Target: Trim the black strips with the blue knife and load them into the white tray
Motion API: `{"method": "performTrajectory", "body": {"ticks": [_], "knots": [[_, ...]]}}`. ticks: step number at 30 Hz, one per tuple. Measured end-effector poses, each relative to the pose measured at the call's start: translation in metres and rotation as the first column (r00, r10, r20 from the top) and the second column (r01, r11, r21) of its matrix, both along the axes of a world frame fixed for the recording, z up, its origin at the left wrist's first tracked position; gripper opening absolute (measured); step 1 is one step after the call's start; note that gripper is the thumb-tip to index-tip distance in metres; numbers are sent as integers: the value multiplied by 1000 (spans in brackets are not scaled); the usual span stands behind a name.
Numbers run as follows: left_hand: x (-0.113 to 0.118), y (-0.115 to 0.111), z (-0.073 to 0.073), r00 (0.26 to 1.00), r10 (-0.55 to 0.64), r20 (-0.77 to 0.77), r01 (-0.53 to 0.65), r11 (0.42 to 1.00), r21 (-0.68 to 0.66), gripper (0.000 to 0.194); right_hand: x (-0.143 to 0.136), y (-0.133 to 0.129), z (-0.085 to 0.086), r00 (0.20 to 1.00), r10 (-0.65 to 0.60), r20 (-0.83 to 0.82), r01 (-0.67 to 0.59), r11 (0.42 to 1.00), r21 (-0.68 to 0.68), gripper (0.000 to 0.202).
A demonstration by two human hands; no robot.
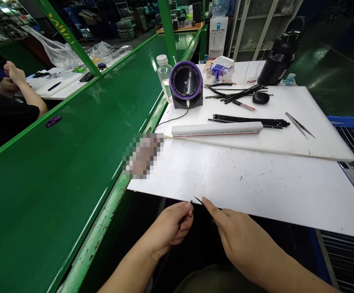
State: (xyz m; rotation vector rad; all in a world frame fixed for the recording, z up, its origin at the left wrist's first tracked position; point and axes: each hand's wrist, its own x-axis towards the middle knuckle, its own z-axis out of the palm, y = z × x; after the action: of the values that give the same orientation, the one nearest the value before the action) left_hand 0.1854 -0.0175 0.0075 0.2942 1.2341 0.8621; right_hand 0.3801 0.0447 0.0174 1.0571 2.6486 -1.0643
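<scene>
My left hand (177, 221) is closed in front of the table's near edge. Its thumb and fingers pinch a thin black strip (191, 202), whose short end pokes out at the top; most of it is hidden by the hand. Just to the right, my right hand (234, 228) grips a slim dark pointed tool (198, 200), the index finger stretched along it. Only its tip shows, pointing left toward the strip's end with a small gap, so its exact kind is unclear.
A white foam board (302, 142) on the white table (219, 171) carries black strips (253, 121), a long white box (216, 129), tweezers (300, 125) and pliers (219, 85). A purple-rimmed fan (186, 81) stands behind. A green partition (82, 134) borders the left; another person's hands (14, 77) are beyond.
</scene>
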Motion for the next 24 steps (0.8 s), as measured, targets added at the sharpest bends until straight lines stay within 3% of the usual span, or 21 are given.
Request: {"method": "performTrajectory", "body": {"ticks": [9,15,20,24], "knots": [[1,0,0,1000,7,-23,-7,1000,4,26,-5,-3,6,997,45,55,-46,999,20,68],[1,-1,-3,1000,3,-31,-3,1000,-5,28,-8,-5,4,979,122,163,-154,968,199,77],[-2,0,-4,1000,0,-10,0,1000,-12,27,-9,-12,-6,974,115,196,-176,929,327,82],[-2,0,1,1000,11,19,-11,1000,-14,26,-5,-12,-11,988,90,123,-121,954,273,72]]}}
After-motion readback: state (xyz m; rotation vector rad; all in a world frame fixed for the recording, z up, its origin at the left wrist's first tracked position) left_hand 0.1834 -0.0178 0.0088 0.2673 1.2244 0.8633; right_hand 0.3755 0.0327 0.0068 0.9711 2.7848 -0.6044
